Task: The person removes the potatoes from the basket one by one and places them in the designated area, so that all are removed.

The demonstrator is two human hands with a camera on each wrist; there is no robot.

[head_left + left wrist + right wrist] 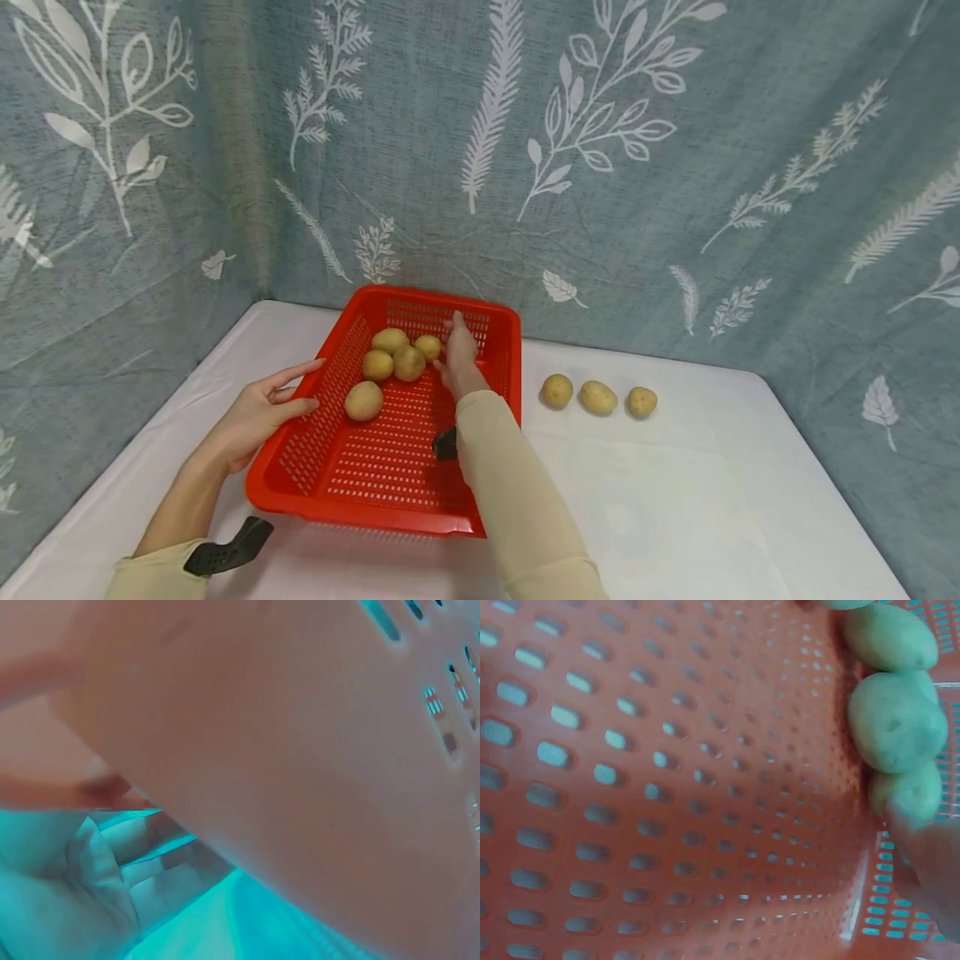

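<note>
A red plastic basket (405,521) with slotted walls stands on the table. My left hand (255,412) grips its left rim, with some fingers behind the wall in the left wrist view. Inside, my right hand (461,354) reaches to the back, fingers extended and thumb low. Beside it lies a small potato (427,347); in the right wrist view the thumb (930,859) overlaps this potato (919,791). Next to it sit a round potato (408,363) and several others, with one potato (363,401) nearer the left wall.
On the white-covered table (712,500), to the right of the basket, three potatoes (598,397) lie in a row. A blue-grey curtain (420,167) with white leaf prints hangs behind and around the table. My right sleeve (517,500) crosses the basket's right front corner.
</note>
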